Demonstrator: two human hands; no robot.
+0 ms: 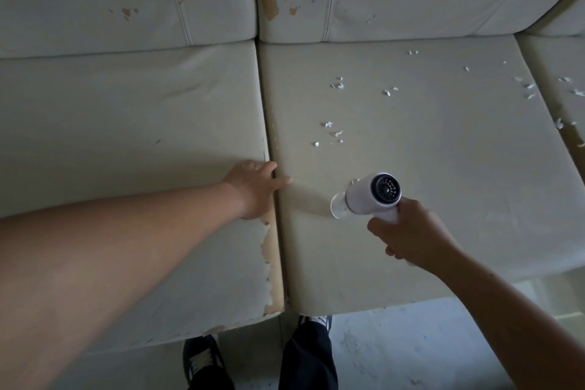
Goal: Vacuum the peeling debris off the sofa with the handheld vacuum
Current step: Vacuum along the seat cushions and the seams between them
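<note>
- While the right hand [414, 239] grips its handle, the white handheld vacuum [378, 196] points its nozzle down at the sofa [126, 104] seat.
- Left hand [254, 188] lies flat, fingers relaxed, across the cushion seam.
- Debris flakes [332, 133] lie scattered beyond the vacuum.

debris [335, 133] on middle cushion [443, 168] | vacuum [380, 195] before it, nozzle [338, 206] seemingly touching cushion | left hand [253, 190] on left seam [269, 123]

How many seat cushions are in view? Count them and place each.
3. The left seat cushion lies under the left hand; the middle seat cushion under the handheld vacuum; the right seat cushion is cut by the frame edge. More may lie beyond.
</note>
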